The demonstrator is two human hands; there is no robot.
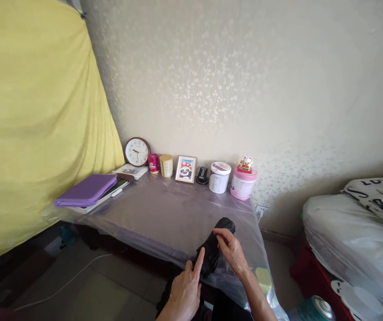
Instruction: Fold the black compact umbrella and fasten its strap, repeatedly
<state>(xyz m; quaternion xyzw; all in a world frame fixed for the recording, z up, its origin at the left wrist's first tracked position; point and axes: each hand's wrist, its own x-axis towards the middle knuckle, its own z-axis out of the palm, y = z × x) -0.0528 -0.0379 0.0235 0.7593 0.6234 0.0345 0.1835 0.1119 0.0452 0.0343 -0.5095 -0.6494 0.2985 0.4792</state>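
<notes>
A black folded umbrella point(225, 224) lies slanted over the near right edge of the table, its fabric gathered along its length. My left hand point(186, 287) grips its near end, the index finger stretched forward along the cloth. Close above the middle of the umbrella, my right hand point(231, 249) has thumb and index finger drawn together at the fabric. Whether a strap or a fold of cloth is between those fingertips is too small to tell. The umbrella's lowest part is hidden behind my left hand.
Along the wall side of the table point(165, 214) stand a clock point(138, 151), a picture frame point(185, 169), a white tub point(219, 177) and a pink tub point(243, 183). A purple folder point(87, 189) lies left. A yellow block point(263, 280) is near my right forearm.
</notes>
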